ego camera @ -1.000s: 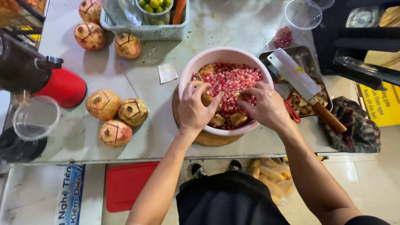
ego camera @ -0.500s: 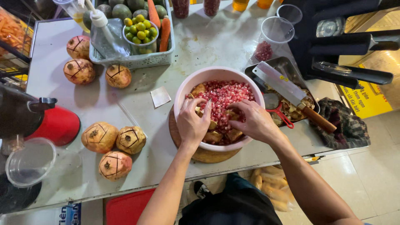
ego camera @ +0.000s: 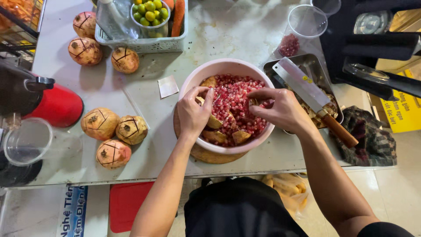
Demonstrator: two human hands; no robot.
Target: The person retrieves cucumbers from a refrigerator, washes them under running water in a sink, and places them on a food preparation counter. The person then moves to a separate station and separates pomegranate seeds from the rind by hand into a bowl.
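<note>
Pink plastic bowl (ego camera: pixel 193 83) sits on a round wooden board (ego camera: pixel 210 154), heaped with glossy red pomegranate seeds (ego camera: pixel 237 103) and pale rind pieces. Left hand (ego camera: pixel 193 113) grips a rind chunk (ego camera: pixel 213 121); right hand (ego camera: pixel 280 109) pinches fruit, fingers curled.

Pale, scuffed stone worktop (ego camera: pixel 245 35) under even light, its front edge just ahead of my body. Below it I saw a light tiled floor (ego camera: pixel 386 193), a red mat (ego camera: pixel 127 206) and a yellow sign (ego camera: pixel 401 112) at right.

Pink bowl (ego camera: pixel 189 83) of deep-red seeds (ego camera: pixel 234 103) — red jug (ego camera: pixel 59 105), tan score-lined pomegranates (ego camera: pixel 100 123), steel-grey cleaver (ego camera: pixel 300 83).
</note>
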